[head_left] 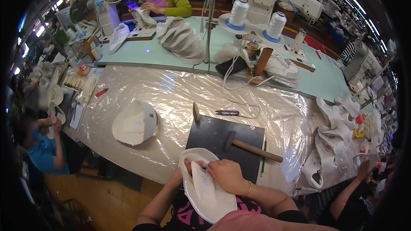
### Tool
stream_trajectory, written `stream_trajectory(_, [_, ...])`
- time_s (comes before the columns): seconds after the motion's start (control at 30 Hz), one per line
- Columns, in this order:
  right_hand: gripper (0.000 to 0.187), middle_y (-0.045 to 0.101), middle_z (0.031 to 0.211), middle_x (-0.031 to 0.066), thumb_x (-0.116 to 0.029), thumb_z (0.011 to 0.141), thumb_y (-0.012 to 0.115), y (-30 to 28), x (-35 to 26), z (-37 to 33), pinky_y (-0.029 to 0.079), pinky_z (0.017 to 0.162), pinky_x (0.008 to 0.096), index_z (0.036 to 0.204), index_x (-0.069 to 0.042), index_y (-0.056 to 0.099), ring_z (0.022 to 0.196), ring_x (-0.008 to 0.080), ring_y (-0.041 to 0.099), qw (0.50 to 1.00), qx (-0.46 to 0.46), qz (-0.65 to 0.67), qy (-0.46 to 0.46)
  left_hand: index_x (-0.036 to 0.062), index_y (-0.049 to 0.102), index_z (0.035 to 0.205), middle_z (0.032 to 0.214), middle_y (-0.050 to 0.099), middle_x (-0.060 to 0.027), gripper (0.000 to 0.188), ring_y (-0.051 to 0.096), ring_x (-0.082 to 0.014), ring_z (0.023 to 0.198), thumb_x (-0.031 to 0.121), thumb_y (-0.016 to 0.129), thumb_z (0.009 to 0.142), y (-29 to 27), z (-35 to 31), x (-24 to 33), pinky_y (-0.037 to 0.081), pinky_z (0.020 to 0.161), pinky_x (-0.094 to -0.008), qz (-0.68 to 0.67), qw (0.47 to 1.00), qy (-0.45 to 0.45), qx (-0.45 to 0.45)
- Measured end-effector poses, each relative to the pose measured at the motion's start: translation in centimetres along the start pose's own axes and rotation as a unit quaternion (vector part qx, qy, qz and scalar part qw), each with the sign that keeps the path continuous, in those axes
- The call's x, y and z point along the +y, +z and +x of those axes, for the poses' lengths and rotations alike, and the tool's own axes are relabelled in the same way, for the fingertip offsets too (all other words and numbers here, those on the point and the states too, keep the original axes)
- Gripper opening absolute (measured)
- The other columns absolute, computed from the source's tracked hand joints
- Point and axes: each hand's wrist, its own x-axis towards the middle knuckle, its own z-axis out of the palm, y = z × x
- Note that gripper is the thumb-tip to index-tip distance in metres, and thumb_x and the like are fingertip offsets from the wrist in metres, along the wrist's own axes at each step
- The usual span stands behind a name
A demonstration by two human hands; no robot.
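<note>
Shoe upper in both hands, work on it seemingly midway

The white upper is tilted up at the near edge of the plastic-covered tabletop, in front of the wearer's body. The left hand has a narrow grip on its left side, fingers showing inside; the right hand closes over the opposite side, fingertips close to the far tip of a pale insert. Whether either hand pinches the insert itself, I cannot tell.

As for progress, the insert already lies within the upper, but with the fingers busy at its tip, this piece looks unfinished. Whether the other uppers are done cannot be told.

Counted: one upper held, with one insert; one similar upper on the tabletop to the left; one black board; one hammer, lying idle on the board and past its right edge; one green pencil beside it; one pair of snips; one red-handled tool; two large thread cones beyond. The pile of uppers at right overlaps too much to count.
</note>
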Motion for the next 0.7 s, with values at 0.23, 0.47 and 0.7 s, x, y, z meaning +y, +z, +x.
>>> stream_trajectory(0.23, [0.014, 0.070, 0.080, 0.0084, -0.022, 0.087, 0.069, -0.1, -0.2, 0.3, 0.054, 0.067, 0.0390, 0.091, -0.009, 0.072, 0.075, 0.0270, 0.067, 1.000, 0.021, 0.015, 0.007, 0.0000, 0.067, 0.098, 0.084, 0.070, -0.0067, 0.022, 0.065, -0.0124, 0.069, 0.017, 0.076, 0.086, 0.9, -1.0, 1.7, 0.054, 0.060, -0.0279, 0.036, 0.996, 0.073, 0.026])
stream_trajectory(0.47, [0.015, 0.070, 0.082, 0.0096, -0.023, 0.089, 0.067, 0.2, 0.2, 0.2, 0.054, 0.068, 0.0391, 0.090, -0.009, 0.071, 0.077, 0.0272, 0.068, 1.000, 0.022, 0.016, 0.003, -0.0005, 0.070, 0.093, 0.082, 0.071, -0.0075, 0.020, 0.067, -0.0140, 0.068, 0.019, 0.074, 0.088, -0.7, 1.0, -1.1, 0.055, 0.057, -0.0293, -0.002, 1.000, -0.017, 0.016])
stream_trajectory(0.7, [0.017, 0.067, 0.080, 0.0079, -0.024, 0.091, 0.064, 0.1, 0.3, 0.3, 0.055, 0.067, 0.0388, 0.087, -0.008, 0.064, 0.076, 0.0267, 0.068, 0.999, 0.026, 0.022, -0.020, -0.0020, 0.071, 0.090, 0.077, 0.070, -0.0090, 0.020, 0.067, -0.0149, 0.062, 0.017, 0.076, 0.088, -0.7, 0.6, -1.8, 0.054, 0.050, -0.0289, -0.065, 0.997, 0.023, 0.036])
